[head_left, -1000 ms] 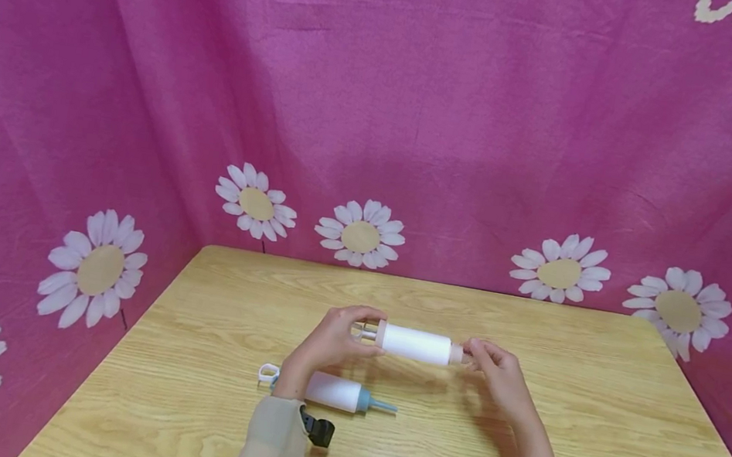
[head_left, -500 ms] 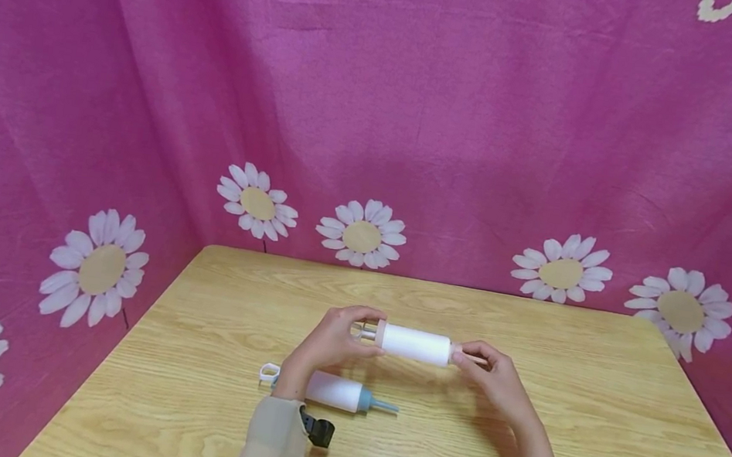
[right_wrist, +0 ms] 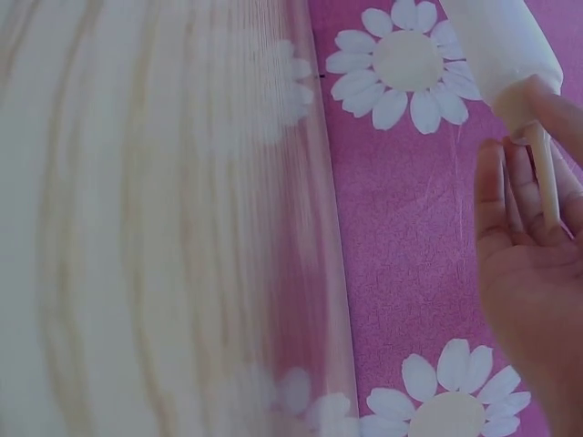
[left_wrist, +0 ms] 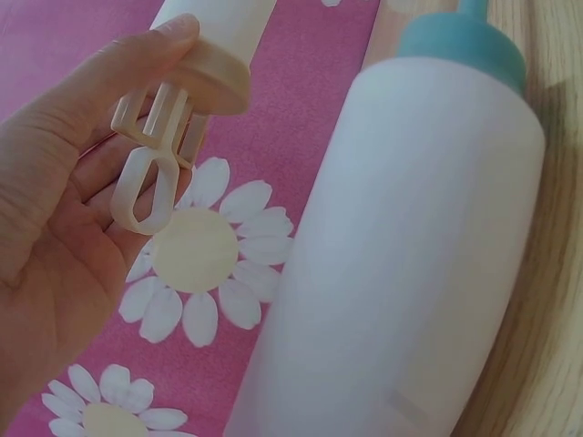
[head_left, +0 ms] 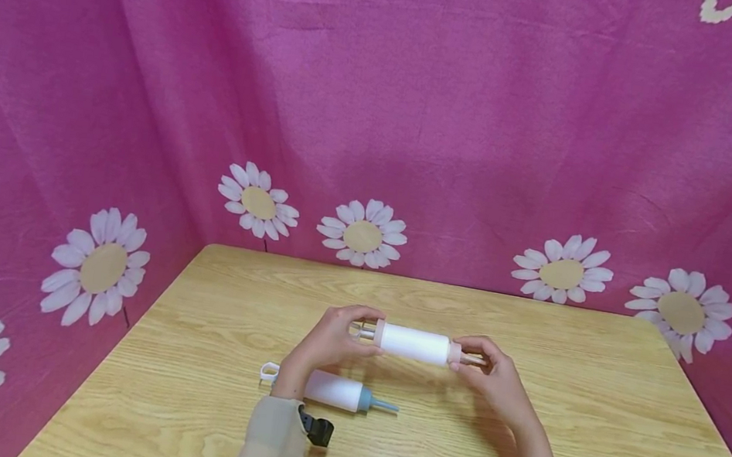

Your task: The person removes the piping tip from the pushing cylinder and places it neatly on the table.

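Note:
A white bottle with peach end collars (head_left: 415, 344) is held level above the table between both hands. My left hand (head_left: 336, 338) grips its left collar, thumb and fingers on opposite sides. From that end stick out cream prongs and a loop (left_wrist: 146, 193), which show inside the left palm. My right hand (head_left: 493, 371) pinches the right collar, with the thin nozzle (right_wrist: 545, 173) running back between thumb and fingers. Nearer to me, a second white bottle with a teal cap (head_left: 334, 391) lies on the table, partly hidden by the left wrist; its teal nozzle points right.
The wood-grain table (head_left: 627, 421) reaches back to a magenta cloth (head_left: 479, 119) printed with white daisies, which also hangs at both sides. A white loop (head_left: 269, 373) on the teal-capped bottle pokes out left of my left wrist.
My right fingers have slid left from the nozzle onto the bottle's right collar, uncovering the nozzle behind them. My left hand and the teal-capped bottle stay in place.

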`<state>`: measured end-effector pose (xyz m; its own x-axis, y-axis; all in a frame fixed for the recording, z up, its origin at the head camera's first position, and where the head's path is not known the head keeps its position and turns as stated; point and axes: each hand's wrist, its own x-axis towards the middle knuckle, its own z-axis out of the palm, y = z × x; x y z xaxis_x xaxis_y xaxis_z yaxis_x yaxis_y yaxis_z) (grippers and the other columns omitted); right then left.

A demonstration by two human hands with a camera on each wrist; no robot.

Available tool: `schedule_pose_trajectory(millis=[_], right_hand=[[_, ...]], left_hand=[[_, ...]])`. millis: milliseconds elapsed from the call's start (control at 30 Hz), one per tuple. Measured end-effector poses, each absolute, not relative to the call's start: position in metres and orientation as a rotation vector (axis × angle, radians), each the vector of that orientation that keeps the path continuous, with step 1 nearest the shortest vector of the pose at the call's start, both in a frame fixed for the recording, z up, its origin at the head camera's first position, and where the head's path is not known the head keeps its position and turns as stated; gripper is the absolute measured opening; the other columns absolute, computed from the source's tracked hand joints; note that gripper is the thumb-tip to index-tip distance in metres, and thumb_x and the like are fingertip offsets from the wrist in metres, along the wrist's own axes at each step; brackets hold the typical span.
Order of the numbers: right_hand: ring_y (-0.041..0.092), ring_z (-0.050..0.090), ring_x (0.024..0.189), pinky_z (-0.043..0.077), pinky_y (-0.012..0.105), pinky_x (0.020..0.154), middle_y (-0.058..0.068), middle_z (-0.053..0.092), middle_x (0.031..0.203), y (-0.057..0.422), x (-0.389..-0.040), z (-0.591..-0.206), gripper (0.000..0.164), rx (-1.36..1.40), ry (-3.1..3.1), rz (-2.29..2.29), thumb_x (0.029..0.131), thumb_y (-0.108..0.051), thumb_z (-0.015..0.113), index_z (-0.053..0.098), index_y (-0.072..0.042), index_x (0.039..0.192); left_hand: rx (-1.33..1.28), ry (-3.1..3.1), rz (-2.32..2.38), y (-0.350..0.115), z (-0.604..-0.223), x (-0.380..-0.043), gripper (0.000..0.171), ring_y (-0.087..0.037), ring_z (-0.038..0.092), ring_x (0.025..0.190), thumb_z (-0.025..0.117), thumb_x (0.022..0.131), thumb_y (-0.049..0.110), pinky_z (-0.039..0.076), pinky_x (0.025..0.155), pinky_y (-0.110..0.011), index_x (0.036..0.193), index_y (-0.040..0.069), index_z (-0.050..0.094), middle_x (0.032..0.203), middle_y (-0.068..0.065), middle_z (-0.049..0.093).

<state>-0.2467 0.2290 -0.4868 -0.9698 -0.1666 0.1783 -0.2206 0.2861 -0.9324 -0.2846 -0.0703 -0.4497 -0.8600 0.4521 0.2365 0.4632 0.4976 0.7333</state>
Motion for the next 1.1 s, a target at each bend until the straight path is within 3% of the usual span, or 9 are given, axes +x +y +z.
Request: schedule_pose_trajectory(millis=[300,367,500,600,767,833,967,1100], right_hand=[[-0.003,0.061,0.099,0.056,0.019,0.080,-0.017,0.061,0.111,0.2269,-0.2462,-0.4881,0.043,0.465,-2.404,1.837,0.089,-0.010,0.071,0.056,0.002,0.127],[-0.004,0.060,0.101,0.055,0.018,0.081,-0.011,0.062,0.117,0.2272,-0.2459,-0.4877,0.045,0.460,-2.408,1.837,0.090,-0.011,0.070,0.054,0.001,0.130],[-0.008,0.056,0.103,0.053,0.018,0.086,0.013,0.058,0.132,0.2271,-0.2463,-0.4858,0.041,0.357,-2.454,1.800,0.099,-0.021,0.058,0.053,0.001,0.133],[-0.004,0.060,0.095,0.054,0.024,0.088,0.021,0.062,0.125,0.2266,-0.2477,-0.4838,0.043,0.229,-2.509,1.771,0.104,-0.030,0.048,0.057,0.005,0.127],[0.013,0.069,0.079,0.058,0.032,0.083,0.010,0.071,0.089,0.2260,-0.2486,-0.4801,0.044,0.160,-2.539,1.811,0.103,-0.028,0.050,0.062,0.013,0.113],[0.015,0.069,0.078,0.058,0.034,0.080,0.005,0.070,0.083,0.2260,-0.2483,-0.4794,0.041,0.184,-2.544,1.828,0.102,-0.026,0.052,0.064,0.013,0.110],[0.014,0.067,0.080,0.058,0.035,0.078,0.002,0.069,0.086,0.2268,-0.2475,-0.4802,0.038,0.216,-2.564,1.842,0.099,-0.026,0.058,0.065,0.009,0.111],[0.005,0.065,0.090,0.058,0.034,0.083,0.002,0.068,0.104,0.2281,-0.2471,-0.4822,0.040,0.213,-2.587,1.850,0.095,-0.030,0.064,0.063,0.003,0.118]], left_hand=[[-0.830,-2.701,-1.377,-0.0718,-0.4525,-0.2843,0.051,-0.019,0.064,0.110,0.083,0.078,0.018,0.052,0.096,-0.039,0.126,0.018,0.065,0.122,-0.002,0.069],[-0.828,-2.701,-1.382,-0.0722,-0.4531,-0.2841,0.051,-0.018,0.064,0.110,0.083,0.079,0.019,0.053,0.095,-0.038,0.126,0.018,0.065,0.122,-0.001,0.069],[-0.823,-2.702,-1.372,-0.0731,-0.4541,-0.2839,0.051,-0.017,0.063,0.108,0.083,0.079,0.022,0.053,0.094,-0.038,0.126,0.019,0.065,0.122,0.000,0.069],[-0.825,-2.700,-1.363,-0.0733,-0.4540,-0.2839,0.051,-0.016,0.063,0.107,0.083,0.079,0.022,0.053,0.094,-0.038,0.126,0.019,0.065,0.122,-0.001,0.069],[-0.835,-2.701,-1.354,-0.0728,-0.4526,-0.2833,0.052,-0.021,0.064,0.109,0.083,0.078,0.022,0.053,0.095,-0.039,0.127,0.018,0.064,0.123,-0.002,0.068],[-0.837,-2.703,-1.351,-0.0726,-0.4525,-0.2833,0.052,-0.023,0.064,0.111,0.083,0.078,0.022,0.052,0.096,-0.040,0.127,0.018,0.064,0.124,-0.002,0.068],[-0.834,-2.711,-1.345,-0.0724,-0.4524,-0.2838,0.053,-0.023,0.063,0.112,0.083,0.078,0.023,0.051,0.098,-0.041,0.127,0.018,0.064,0.125,-0.002,0.067],[-0.822,-2.721,-1.331,-0.0728,-0.4520,-0.2845,0.053,-0.018,0.062,0.110,0.083,0.078,0.023,0.052,0.098,-0.040,0.127,0.019,0.064,0.125,-0.001,0.068]])
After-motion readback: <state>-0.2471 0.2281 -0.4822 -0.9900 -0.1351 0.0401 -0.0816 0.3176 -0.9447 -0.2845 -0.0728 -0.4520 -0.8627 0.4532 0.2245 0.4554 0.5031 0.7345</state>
